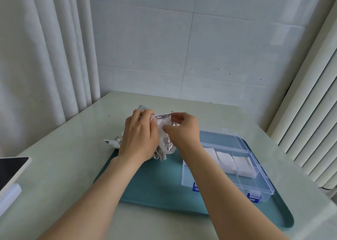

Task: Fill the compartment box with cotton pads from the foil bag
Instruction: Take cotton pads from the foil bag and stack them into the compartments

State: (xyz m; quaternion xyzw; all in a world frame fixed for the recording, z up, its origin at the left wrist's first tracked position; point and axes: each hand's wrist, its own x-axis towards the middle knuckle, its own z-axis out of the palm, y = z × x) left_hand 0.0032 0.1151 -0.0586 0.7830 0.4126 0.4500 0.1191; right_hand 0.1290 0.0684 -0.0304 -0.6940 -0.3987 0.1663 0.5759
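Observation:
A crumpled silver foil bag [165, 145] is held up over the far left part of the teal tray [156, 181]. My left hand [138, 137] grips the bag's left side. My right hand [184, 128] is at the bag's open mouth, fingers curled over its rim, thumb touching the white cotton pads [161, 126] that show inside. To the right on the tray lies the clear compartment box [228, 168] with its lid open flat behind it. White cotton pads [235, 164] fill its rear compartments; the front compartments look empty.
The tray lies on a pale green table [60, 167]. A dark tablet [11, 170] lies at the table's left edge. A tiled wall stands behind, a curtain [45, 48] hangs at the left, and a white radiator [313, 112] is at the right.

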